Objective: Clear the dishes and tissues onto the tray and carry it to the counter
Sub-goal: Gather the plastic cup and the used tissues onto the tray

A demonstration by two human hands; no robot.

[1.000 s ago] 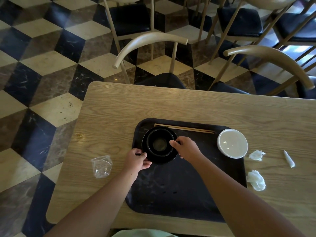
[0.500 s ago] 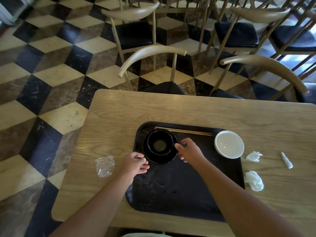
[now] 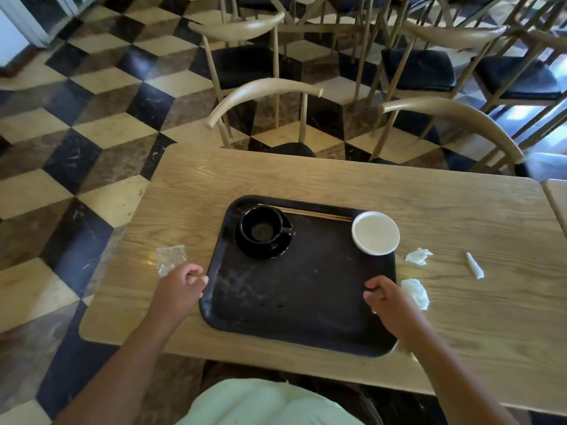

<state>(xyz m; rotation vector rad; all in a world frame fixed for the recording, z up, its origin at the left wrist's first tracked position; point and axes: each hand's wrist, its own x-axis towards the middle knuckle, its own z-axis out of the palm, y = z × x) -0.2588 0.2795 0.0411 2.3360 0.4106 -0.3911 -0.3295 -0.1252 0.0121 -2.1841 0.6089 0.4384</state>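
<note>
Tray (image 3: 306, 302) lies between left hand (image 3: 181, 285) and right hand (image 3: 385, 297).

Both forearms are bare from the bottom edge of the view up to the wrists — no sleeve, cuff, watch, band or glove shows on either. The left hand (image 3: 181, 285) and the right hand (image 3: 387, 297) are also bare, with no rings visible on the fingers that show. Behind the hands, between the two forearms at the lower edge, lies a patch of pale mint-green fabric (image 3: 264, 404) — smooth, plain, unpatterned clothing on the person's body.
</note>
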